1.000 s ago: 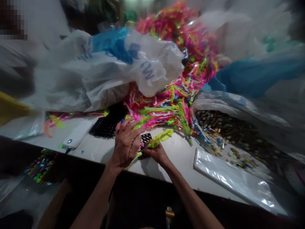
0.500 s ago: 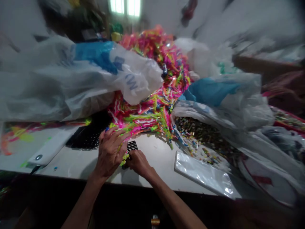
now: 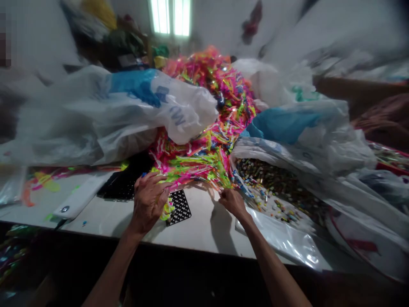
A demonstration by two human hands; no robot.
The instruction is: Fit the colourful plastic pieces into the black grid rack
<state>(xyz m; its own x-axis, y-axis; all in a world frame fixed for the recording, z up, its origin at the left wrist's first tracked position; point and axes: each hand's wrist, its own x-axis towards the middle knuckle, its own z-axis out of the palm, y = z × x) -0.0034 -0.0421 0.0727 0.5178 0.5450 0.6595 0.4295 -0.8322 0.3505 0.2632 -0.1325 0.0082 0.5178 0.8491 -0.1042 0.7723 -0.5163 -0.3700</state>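
My left hand [image 3: 148, 202] rests with bent fingers over the left side of a small black perforated plate [image 3: 181, 207]. Bright yellow plastic pieces [image 3: 168, 209] show between its thumb side and the plate; what the curled fingers hold is hidden. My right hand [image 3: 232, 201] is closed at the front right edge of a large heap of neon strips [image 3: 198, 166], pink, yellow, green and orange. Thin strips touch its fingertips, but whether it grips any cannot be made out.
White plastic bags with blue print [image 3: 128, 115] flank the heap. Small multicoloured pieces [image 3: 271, 200] spill out at right, behind a shiny clear packet stack [image 3: 284, 238]. A white power bank-like box [image 3: 79, 196] with a cable and a black mesh sheet [image 3: 119, 183] lie left.
My right hand has moved from the perforated plate rightward to the heap's edge, uncovering more of the plate. My left hand stays over the plate. The view has shifted slightly.
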